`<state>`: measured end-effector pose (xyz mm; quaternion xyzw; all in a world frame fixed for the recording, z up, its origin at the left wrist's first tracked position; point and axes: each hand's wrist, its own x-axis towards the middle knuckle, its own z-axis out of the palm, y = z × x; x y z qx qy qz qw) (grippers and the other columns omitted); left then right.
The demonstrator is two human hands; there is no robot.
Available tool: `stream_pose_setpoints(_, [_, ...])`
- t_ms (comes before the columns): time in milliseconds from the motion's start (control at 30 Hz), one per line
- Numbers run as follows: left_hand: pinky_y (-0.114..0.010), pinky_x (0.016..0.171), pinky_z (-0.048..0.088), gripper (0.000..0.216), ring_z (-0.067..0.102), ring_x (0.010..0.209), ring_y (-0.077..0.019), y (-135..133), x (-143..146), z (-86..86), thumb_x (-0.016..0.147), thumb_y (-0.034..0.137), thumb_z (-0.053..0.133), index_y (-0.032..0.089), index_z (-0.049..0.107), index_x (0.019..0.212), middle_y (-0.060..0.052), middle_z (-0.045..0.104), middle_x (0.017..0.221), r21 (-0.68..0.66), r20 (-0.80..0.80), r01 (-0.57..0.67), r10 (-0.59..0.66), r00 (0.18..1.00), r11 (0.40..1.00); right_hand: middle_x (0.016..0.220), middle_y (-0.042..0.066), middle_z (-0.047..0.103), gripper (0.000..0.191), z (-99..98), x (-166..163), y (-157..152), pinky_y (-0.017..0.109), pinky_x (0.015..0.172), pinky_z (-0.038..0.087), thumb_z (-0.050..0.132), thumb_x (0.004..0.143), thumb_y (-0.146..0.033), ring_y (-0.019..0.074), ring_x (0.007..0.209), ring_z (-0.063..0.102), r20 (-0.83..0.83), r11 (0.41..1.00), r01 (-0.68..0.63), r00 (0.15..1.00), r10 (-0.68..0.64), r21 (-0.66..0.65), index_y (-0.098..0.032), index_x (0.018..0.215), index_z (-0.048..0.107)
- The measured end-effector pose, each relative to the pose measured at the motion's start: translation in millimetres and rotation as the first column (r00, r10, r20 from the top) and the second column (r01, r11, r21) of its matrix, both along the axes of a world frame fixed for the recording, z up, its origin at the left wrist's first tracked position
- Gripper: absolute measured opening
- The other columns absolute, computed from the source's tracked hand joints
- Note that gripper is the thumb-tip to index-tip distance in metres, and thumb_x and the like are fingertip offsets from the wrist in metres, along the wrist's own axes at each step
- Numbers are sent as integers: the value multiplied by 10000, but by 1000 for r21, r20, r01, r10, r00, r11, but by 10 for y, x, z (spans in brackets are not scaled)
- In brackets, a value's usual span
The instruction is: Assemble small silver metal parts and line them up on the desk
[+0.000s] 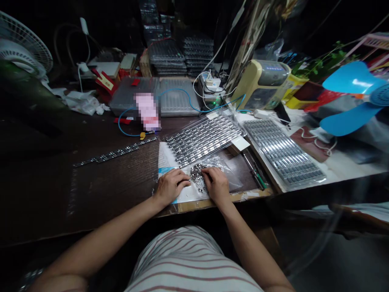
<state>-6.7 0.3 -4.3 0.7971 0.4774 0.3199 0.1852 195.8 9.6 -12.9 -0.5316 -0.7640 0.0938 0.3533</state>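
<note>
My left hand and my right hand rest on a white sheet at the desk's near edge, either side of a small heap of tiny shiny metal parts. Both hands have curled fingers whose tips touch the heap; what they pinch is too small to make out. Just beyond the heap lies a clear plastic tray with rows of metal parts, tilted diagonally. A thin strip of the same parts lies to the left on the dark wood.
A second filled tray lies at right, with green-handled tools beside it. Stacked trays, grey boxes, a blue cable, a cream device, a white fan and a blue fan crowd the back.
</note>
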Motion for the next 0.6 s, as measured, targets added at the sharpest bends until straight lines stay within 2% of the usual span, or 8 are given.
stream_pose_setpoints(133, [-302, 742, 468, 104, 604, 813, -173, -37, 31, -11, 827, 270, 633, 213, 708, 872, -38, 682, 850, -13, 24, 7, -7, 1000, 1000, 956, 49, 679, 217, -16, -2, 2, 331, 799, 449, 439, 935, -207, 193, 882, 593, -8, 1000, -16, 1000, 17, 24, -215, 1026, 636])
stream_pose_setpoints(267, [-287, 760, 472, 107, 606, 835, -167, 39, -20, 34, 834, 234, 615, 212, 709, 880, -41, 676, 861, -9, 101, 3, -2, 995, 1000, 960, 51, 676, 213, -10, 11, -9, 327, 806, 456, 453, 933, -221, 188, 891, 599, -51, 998, 5, 999, -2, 66, -221, 1014, 651])
stream_pose_setpoints(367, [-292, 772, 466, 105, 608, 825, -169, 350, -312, 129, 815, 228, 623, 206, 705, 878, -37, 679, 877, 14, 130, -185, 181, 975, 983, 977, 62, 661, 192, 23, -5, -40, 334, 820, 446, 485, 920, -227, 194, 922, 587, -49, 994, 17, 999, -12, 104, -222, 993, 663])
stream_pose_setpoints(433, [-322, 778, 453, 113, 600, 829, -191, 626, -623, 189, 794, 255, 635, 206, 704, 869, -40, 680, 889, 32, 62, -374, 371, 926, 927, 966, 56, 668, 177, 51, -58, -74, 327, 801, 434, 504, 912, -214, 190, 908, 589, -24, 995, -19, 999, 21, 96, -222, 985, 664])
stream_pose_setpoints(500, [-378, 844, 413, 119, 578, 911, -232, 861, -945, 216, 785, 307, 641, 215, 709, 817, -45, 676, 909, 69, -52, -532, 536, 843, 844, 909, 33, 686, 128, 72, -152, -109, 308, 760, 417, 547, 895, -222, 177, 852, 598, -5, 996, -80, 997, 80, 45, -224, 940, 667])
stream_pose_setpoints(600, [-426, 864, 368, 154, 540, 982, -272, 1019, -1291, 182, 781, 357, 629, 233, 715, 808, -53, 651, 989, 97, -185, -635, 641, 745, 767, 820, 0, 695, 54, 80, -321, -140, 288, 707, 383, 639, 847, -275, 161, 773, 595, 11, 990, -138, 990, 138, -42, -232, 836, 670])
